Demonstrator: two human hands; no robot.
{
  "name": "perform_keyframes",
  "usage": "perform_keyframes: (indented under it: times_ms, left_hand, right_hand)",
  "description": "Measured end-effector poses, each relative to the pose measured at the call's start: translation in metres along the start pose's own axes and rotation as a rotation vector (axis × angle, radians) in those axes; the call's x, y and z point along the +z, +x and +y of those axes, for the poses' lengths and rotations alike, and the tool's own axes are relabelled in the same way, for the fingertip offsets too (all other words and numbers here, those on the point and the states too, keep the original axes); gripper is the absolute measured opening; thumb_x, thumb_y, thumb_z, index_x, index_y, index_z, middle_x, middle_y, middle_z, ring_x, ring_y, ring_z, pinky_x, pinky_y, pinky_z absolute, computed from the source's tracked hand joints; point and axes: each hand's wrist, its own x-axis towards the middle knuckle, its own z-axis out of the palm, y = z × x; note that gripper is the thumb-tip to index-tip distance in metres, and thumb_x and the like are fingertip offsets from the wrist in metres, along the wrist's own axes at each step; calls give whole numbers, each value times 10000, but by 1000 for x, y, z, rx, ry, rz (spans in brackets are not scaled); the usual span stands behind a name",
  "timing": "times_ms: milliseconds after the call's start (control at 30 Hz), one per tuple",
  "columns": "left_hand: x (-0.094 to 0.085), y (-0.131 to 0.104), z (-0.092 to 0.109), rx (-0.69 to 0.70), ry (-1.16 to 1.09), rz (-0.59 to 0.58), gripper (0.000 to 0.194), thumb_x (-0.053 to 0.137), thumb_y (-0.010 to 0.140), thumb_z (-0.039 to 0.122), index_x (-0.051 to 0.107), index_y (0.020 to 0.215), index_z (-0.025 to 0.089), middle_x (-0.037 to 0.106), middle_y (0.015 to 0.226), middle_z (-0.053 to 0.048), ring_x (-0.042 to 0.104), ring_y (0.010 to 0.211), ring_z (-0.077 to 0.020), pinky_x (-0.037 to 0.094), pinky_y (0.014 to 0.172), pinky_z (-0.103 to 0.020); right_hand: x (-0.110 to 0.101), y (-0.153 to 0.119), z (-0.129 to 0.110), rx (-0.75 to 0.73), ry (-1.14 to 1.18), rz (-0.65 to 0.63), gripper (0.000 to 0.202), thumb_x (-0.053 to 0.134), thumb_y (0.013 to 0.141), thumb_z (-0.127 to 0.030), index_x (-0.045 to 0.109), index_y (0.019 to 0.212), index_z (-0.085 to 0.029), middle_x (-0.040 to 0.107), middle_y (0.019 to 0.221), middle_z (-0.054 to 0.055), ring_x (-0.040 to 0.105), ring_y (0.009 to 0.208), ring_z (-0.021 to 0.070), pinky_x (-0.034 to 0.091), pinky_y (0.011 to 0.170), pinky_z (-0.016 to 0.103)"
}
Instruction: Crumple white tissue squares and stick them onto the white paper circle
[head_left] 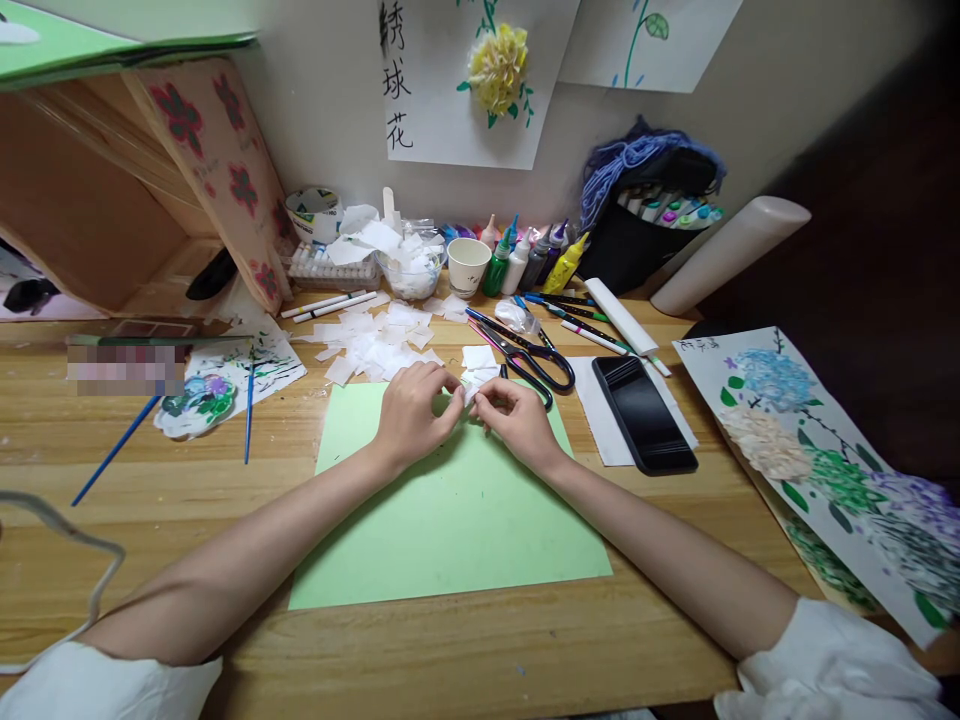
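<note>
Both of my hands meet over the far part of a light green paper sheet [450, 520]. A small white piece of paper [470, 392] is pinched between them. My left hand [420, 408] grips its left side with thumb and forefinger, and my right hand [517, 415] has its fingertips closed on the right side. Just beyond my fingers lie a few white paper squares [478, 357]. Black-handled scissors [551, 368] rest close to my right hand. Behind my left hand spreads a loose pile of cut white paper pieces [379, 340].
A black phone [645, 415] lies on white paper at right, near a flower picture [840, 470]. Along the wall stand a paper cup [468, 268], paint bottles [517, 265] and a black pen bag [637, 225]. Paintbrushes [249, 415] and a painted palette [199, 403] lie left.
</note>
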Motion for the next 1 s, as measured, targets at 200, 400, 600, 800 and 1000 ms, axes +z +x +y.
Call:
perform_keyframes:
  times_ms: [200, 400, 600, 800, 1000]
  left_hand:
    - [0, 2, -2, -128, -76, 73, 133, 486, 833, 259, 521, 731, 182, 570, 724, -12, 503, 710, -144, 385, 666, -278]
    - [0, 4, -5, -238, -165, 126, 128, 472, 835, 248, 505, 726, 189, 554, 720, -7, 493, 698, -140, 387, 646, -272]
    - [1, 6, -9, -302, -224, 156, 135, 471, 834, 242, 498, 712, 190, 539, 687, 7, 493, 680, -130, 392, 638, -268]
    - [0, 4, -5, -202, -188, 127, 127, 513, 819, 248, 510, 709, 184, 557, 702, 4, 484, 678, -128, 394, 645, -271]
    - [1, 2, -4, -101, -196, 87, 112, 518, 823, 255, 523, 737, 183, 573, 723, -5, 494, 699, -131, 402, 657, -272]
  right_hand:
    - [0, 1, -1, 25, 30, 25, 166, 548, 769, -306, 546, 694, -157, 603, 627, 12, 491, 497, 95, 405, 478, 220]
    - [-1, 1, -2, 32, 52, 55, 186, 555, 769, -326, 576, 712, -150, 606, 644, 13, 499, 491, 88, 411, 465, 214]
    - [-2, 2, 0, 46, 71, 37, 250, 544, 783, -388, 609, 778, -147, 612, 674, 21, 506, 502, 90, 423, 453, 217]
    - [0, 1, -1, 4, 43, -5, 237, 593, 762, -387, 607, 831, -161, 611, 759, 32, 546, 649, 116, 447, 531, 218]
    - [1, 1, 0, 1, 45, 5, 247, 615, 744, -395, 598, 833, -165, 595, 789, 31, 536, 664, 119, 441, 538, 220]
